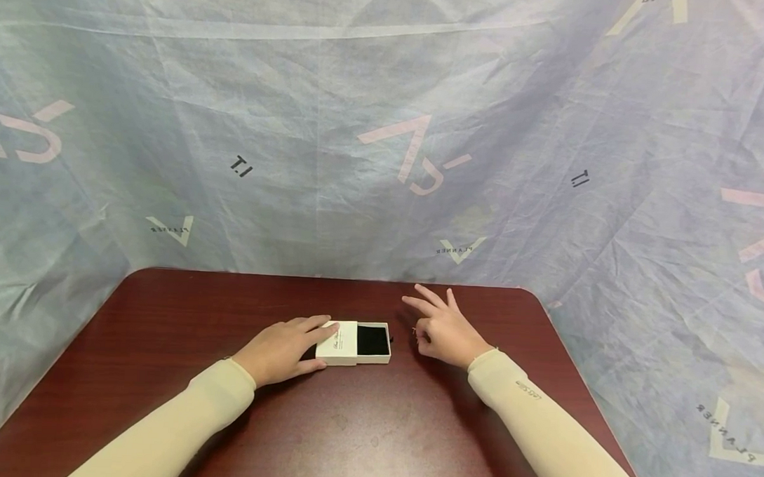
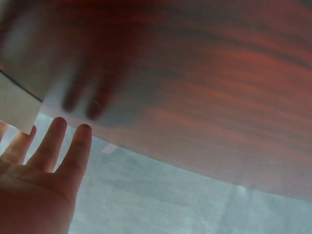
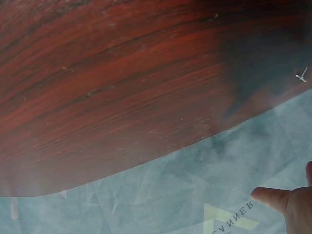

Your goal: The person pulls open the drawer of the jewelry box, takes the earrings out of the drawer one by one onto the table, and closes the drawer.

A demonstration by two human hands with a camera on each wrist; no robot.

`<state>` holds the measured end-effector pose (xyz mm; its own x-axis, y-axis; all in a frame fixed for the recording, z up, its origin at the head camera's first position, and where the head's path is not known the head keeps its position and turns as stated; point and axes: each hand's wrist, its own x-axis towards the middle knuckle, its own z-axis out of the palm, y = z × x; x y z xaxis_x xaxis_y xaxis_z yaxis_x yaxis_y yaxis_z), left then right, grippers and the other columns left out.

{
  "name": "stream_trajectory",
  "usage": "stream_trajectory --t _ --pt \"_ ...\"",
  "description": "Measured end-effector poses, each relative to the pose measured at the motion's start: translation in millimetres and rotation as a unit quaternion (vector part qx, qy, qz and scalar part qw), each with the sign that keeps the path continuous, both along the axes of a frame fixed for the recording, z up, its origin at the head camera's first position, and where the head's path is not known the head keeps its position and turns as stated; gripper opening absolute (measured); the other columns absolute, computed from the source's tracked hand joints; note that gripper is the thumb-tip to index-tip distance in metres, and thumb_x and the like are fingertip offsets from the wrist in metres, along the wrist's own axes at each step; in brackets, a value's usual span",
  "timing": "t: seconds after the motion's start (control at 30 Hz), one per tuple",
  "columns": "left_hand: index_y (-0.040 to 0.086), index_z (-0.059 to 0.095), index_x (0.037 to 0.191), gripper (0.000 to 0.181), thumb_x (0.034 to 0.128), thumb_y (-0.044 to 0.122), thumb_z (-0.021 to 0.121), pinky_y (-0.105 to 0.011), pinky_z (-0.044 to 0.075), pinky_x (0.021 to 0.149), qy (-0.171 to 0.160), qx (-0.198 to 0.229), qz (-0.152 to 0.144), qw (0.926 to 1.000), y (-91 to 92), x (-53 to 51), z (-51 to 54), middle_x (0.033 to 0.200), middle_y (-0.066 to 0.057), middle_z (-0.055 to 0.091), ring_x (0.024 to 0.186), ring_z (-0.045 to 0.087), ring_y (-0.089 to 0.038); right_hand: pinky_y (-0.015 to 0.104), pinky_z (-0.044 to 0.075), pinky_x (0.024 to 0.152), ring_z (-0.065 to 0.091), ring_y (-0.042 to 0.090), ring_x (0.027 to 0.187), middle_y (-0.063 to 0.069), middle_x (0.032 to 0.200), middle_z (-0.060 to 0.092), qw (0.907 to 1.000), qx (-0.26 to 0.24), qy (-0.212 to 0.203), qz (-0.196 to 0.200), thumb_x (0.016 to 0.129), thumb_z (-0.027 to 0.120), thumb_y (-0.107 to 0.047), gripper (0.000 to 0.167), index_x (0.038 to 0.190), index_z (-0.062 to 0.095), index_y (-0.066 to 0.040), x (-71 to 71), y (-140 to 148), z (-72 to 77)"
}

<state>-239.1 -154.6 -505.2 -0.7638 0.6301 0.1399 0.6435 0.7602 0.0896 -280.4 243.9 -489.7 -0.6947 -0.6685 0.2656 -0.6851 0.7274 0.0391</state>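
Note:
A small white box point(image 1: 344, 344) with dark print lies on the table, its inner tray point(image 1: 383, 360) slid out to the right, showing a black lining point(image 1: 372, 340). My left hand point(image 1: 278, 351) grips the box's left end, thumb along the near side. The left wrist view has the box corner point(image 2: 18, 105) against the fingers of that hand point(image 2: 44, 183). Right of the box, my right hand point(image 1: 451, 336) pinches a tiny, thin silvery item point(image 1: 415, 332) between thumb and index finger, other fingers spread. Part of that item point(image 3: 302, 76) hangs in the right wrist view, near the hand point(image 3: 292, 204).
The dark red table point(image 1: 362, 434) has rounded far corners. Just beyond its far edge hangs a grey printed cloth point(image 1: 320, 194), which also runs down the left and right sides. A short black tab point(image 1: 392, 340) sticks out from the tray's right end.

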Motion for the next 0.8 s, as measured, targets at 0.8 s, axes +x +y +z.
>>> stream_trajectory --t 0.8 --pt "0.024 0.058 0.176 0.073 0.1126 0.051 0.081 -0.063 0.066 0.115 0.003 -0.004 0.002 1.0000 -0.3 -1.9 -2.9 0.179 -0.009 0.061 0.153 0.072 -0.037 0.094 0.035 0.132 0.048 0.042 0.175 0.007 0.172 0.068 0.9998 0.018 0.007 -0.002 0.092 0.089 -0.002 0.034 0.069 0.077 -0.025 -1.4 7.2 -10.1"
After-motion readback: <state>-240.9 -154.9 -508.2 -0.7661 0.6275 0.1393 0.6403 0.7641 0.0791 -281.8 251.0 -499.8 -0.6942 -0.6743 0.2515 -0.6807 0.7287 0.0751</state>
